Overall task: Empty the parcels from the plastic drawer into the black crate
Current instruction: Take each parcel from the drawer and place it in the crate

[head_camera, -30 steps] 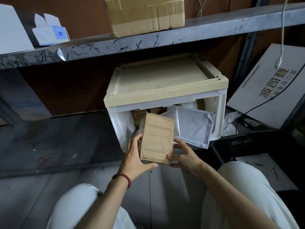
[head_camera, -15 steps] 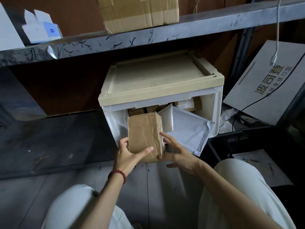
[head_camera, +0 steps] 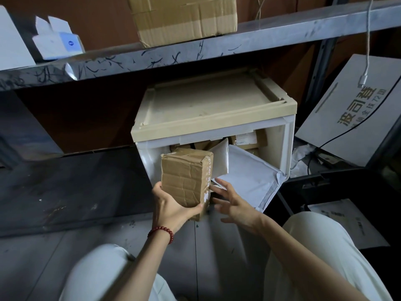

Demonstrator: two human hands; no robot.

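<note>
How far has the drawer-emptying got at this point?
Early stage. Done: flat pieces already lie in the black crate, though whether they are parcels is unclear. In hand: the left hand grips a brown parcel; the right hand is open beside it. Left: white mailers and more boxes fill the plastic drawer.

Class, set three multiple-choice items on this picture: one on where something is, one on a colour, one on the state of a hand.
1. Where is the black crate?
A. right of the plastic drawer
B. on the upper shelf
C. on top of the drawer

2. What colour is the bracelet?
A. blue
B. red
C. yellow

3. What is the right hand doing?
A. gripping a cable
B. clenched in a fist
C. open, holding nothing

Answers:
1 A: the crate sits low, beside the drawer's right wall.
2 B: red beads circle the left wrist.
3 C: its fingers are spread beside the brown parcel, which the left hand holds.
</note>
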